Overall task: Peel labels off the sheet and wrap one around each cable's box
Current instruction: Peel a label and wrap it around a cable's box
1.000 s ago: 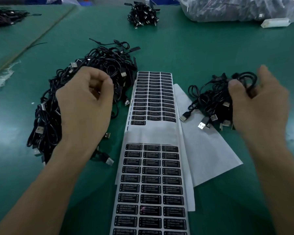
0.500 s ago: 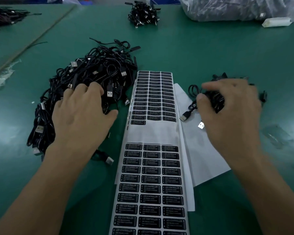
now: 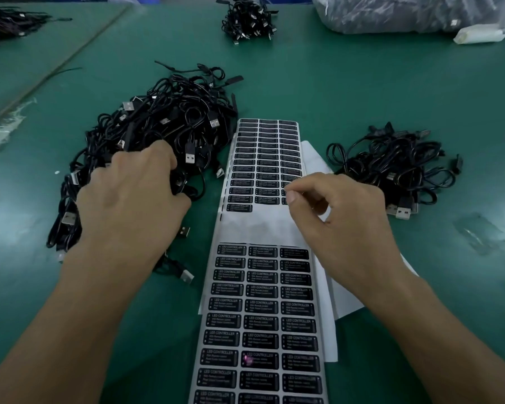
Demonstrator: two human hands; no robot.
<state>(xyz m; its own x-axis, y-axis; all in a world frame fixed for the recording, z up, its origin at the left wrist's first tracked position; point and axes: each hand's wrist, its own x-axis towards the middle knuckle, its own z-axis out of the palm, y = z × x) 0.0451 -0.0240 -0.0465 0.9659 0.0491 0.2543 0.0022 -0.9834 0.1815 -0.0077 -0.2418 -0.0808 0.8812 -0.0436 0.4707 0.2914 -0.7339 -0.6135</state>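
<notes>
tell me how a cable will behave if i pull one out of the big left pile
Probably floppy: the thin cords in the cable pile lie in loose loops. It will likely snag and drag neighbours along, since the loops interlock where the left hand grips.

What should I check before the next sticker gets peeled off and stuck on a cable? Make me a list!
1. Stickers on the label sheet: ok, many black ones remain.
2. Right hand at the stickers: ok, thumb and forefinger pinch at the sheet's right column.
3. A sticker lifted free: cannot tell, the fingers hide that spot.
4. Left hand on cables: ok, its fingers curl into the big cable pile.
5. One cable picked out alone: cannot tell.
6. Piles kept apart: ok, the small cable pile lies on the sheet's other side.
</notes>
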